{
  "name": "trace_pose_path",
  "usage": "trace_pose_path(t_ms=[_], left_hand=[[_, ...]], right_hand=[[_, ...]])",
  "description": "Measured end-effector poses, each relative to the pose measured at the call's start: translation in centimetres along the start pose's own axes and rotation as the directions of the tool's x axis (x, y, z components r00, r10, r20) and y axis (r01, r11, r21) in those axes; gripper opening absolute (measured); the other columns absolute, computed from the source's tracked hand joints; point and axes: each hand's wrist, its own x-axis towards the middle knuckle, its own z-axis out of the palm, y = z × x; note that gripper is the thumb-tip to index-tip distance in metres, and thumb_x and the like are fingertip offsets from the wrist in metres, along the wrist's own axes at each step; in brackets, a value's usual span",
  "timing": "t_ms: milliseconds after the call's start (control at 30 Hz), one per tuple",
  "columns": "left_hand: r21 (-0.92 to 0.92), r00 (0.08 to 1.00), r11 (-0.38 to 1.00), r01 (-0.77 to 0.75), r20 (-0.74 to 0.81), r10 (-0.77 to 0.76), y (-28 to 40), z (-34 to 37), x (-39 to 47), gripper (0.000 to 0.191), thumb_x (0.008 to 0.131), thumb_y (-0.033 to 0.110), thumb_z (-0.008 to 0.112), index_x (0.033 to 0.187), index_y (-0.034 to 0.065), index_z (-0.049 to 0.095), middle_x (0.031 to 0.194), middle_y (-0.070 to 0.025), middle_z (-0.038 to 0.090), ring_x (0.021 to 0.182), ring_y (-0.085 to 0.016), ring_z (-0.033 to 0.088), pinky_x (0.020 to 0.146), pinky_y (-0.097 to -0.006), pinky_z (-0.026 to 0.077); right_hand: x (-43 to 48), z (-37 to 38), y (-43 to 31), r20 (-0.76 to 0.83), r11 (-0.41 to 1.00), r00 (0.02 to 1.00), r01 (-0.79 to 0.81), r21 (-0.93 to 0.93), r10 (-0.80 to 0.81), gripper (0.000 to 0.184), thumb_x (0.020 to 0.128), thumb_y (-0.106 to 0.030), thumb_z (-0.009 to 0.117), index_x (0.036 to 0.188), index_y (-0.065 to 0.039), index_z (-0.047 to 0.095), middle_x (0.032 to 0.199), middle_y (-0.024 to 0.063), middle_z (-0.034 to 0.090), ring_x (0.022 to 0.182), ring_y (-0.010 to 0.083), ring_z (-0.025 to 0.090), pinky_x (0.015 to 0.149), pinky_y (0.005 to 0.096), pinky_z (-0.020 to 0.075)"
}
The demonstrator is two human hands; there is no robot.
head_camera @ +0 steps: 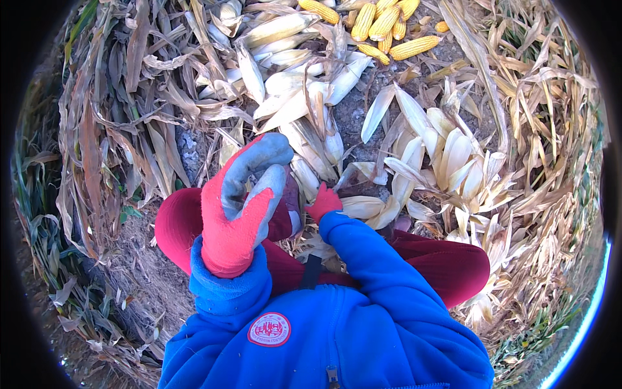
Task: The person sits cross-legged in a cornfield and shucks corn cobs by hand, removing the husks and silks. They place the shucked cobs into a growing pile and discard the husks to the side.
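My left hand [243, 204], in a red work glove with a grey coated palm, is raised over my left knee. Its fingers curl towards the thumb with a gap between, and nothing shows in it. My right hand [324, 202], also in a red glove, is low between my knees at the lower end of the unhusked corn ears [308, 141]. Its fingers point at the butt of an ear; whether they grip anything cannot be told. Beside it on the right lies a pale loose corn husk [362, 206].
Several husked yellow corn cobs [384, 24] lie at the top. Peeled husks [457, 155] form a heap on the right. Dry corn stalks and leaves [112, 97] bank up on the left, and more dry leaves [534, 170] edge the right.
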Motion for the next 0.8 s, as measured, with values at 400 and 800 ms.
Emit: trace_pose_path(t_ms=[400,800], left_hand=[[-0.058,0.997,0.995,0.076,-0.016,-0.077,-0.7,-0.1,0.9,0.042,0.09,0.008,0.061,0.128,-0.0069,0.052,0.118,-0.0147,0.063,0.108,-0.018,0.059,0.096,-0.0295,0.044],[0.864,0.854,0.275,-0.421,0.275,0.443,-9.4,6.2,1.7,0.063,0.08,0.049,0.068,0.121,0.0015,0.059,0.11,-0.0186,0.066,0.103,-0.033,0.063,0.087,-0.0366,0.049]], right_hand=[[3.9,-2.9,4.9,0.348,0.979,0.916,0.203,0.031,-0.201,0.067,0.074,-0.057,0.066,0.113,-0.002,0.063,0.117,0.0212,0.062,0.108,0.0369,0.06,0.094,0.0441,0.0464],[-3.8,-24.4,10.1,-0.21,0.614,0.579,0.713,-0.339,-0.788,0.061,0.058,-0.026,0.079,0.113,-0.008,0.062,0.103,0.0144,0.063,0.104,0.0336,0.057,0.101,0.0472,0.0398]])
